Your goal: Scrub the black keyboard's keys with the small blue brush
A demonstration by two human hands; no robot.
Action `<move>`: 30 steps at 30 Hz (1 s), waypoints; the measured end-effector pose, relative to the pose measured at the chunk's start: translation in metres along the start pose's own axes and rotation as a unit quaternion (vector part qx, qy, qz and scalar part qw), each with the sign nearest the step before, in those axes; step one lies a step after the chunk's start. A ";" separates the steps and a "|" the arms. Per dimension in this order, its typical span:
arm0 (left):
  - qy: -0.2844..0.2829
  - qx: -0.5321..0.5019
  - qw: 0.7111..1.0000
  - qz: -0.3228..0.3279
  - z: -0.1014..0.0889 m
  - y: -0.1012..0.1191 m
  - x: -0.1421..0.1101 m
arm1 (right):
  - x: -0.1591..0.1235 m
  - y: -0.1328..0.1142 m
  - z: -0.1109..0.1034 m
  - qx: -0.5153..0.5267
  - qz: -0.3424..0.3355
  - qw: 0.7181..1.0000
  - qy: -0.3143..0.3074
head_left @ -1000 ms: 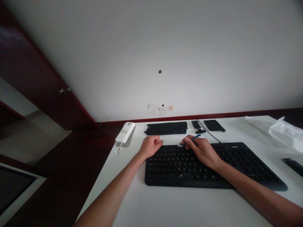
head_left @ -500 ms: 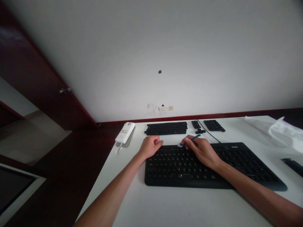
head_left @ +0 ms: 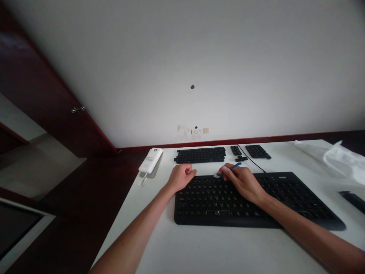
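Fingers of the right hand (head_left: pixel 242 180) grip a blue tool (head_left: pixel 235 166), mostly hidden; the left (head_left: pixel 182 177) is loosely clenched.

One black rectangular keyboard (head_left: pixel 216 219), one slim blue tool (head_left: pixel 236 165), four black keycap clusters (head_left: pixel 200 155) and one white oblong device (head_left: pixel 150 161) are seen.

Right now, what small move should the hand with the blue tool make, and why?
Probably a short, light stroke along the far edge of the keyboard: the right hand grips the blue tool, its pale tip low at that edge.
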State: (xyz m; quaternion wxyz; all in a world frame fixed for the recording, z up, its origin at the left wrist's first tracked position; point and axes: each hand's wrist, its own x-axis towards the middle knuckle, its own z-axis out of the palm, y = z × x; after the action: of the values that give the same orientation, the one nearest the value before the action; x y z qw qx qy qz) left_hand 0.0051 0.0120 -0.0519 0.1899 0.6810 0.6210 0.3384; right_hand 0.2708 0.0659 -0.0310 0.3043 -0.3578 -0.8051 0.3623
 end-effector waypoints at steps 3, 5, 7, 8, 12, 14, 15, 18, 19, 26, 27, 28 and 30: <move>0.000 0.000 1.000 0.001 0.000 0.000 0.000 | 0.000 0.000 0.000 0.001 -0.003 1.000 0.001; 0.000 -0.001 1.000 0.001 0.000 0.000 0.000 | 0.001 0.000 0.000 0.001 -0.002 1.000 0.002; 0.000 -0.004 1.000 0.001 0.000 0.000 0.000 | 0.001 0.000 0.000 0.000 -0.001 1.000 0.003; 0.000 -0.005 1.000 0.002 0.000 0.000 0.000 | 0.001 0.000 0.000 -0.002 -0.001 1.000 0.003; -0.002 -0.007 1.000 0.005 0.000 0.000 0.000 | 0.000 -0.001 0.000 -0.007 -0.006 1.000 0.004; -0.002 -0.007 1.000 0.005 0.000 0.000 0.000 | 0.000 -0.001 0.000 -0.012 -0.007 1.000 0.023; -0.001 -0.007 1.000 0.005 0.000 0.000 0.000 | -0.001 -0.001 0.000 -0.015 -0.006 0.999 0.039; -0.004 -0.005 1.000 -0.001 -0.001 0.000 0.000 | -0.001 0.000 0.000 -0.022 0.006 0.997 0.068; -0.005 -0.004 1.000 -0.002 -0.001 0.001 0.000 | -0.001 0.000 0.000 -0.022 0.010 0.998 0.059; -0.004 -0.003 1.000 -0.003 -0.001 0.002 0.001 | 0.000 -0.001 0.001 -0.019 -0.005 1.000 -0.002; -0.003 -0.003 1.000 -0.002 -0.001 0.002 0.000 | 0.000 -0.001 0.001 -0.017 -0.006 1.000 0.012; -0.003 -0.003 1.000 -0.001 -0.001 0.002 0.000 | 0.000 -0.001 0.001 -0.017 -0.002 1.000 0.026; -0.002 -0.002 1.000 -0.001 -0.001 0.002 0.000 | 0.000 0.000 0.001 -0.026 0.013 0.999 0.043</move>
State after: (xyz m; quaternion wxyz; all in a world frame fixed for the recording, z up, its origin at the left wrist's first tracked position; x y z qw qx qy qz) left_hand 0.0057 0.0120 -0.0499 0.1926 0.6806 0.6206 0.3384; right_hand 0.2697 0.0657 -0.0311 0.3246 -0.3915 -0.7956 0.3293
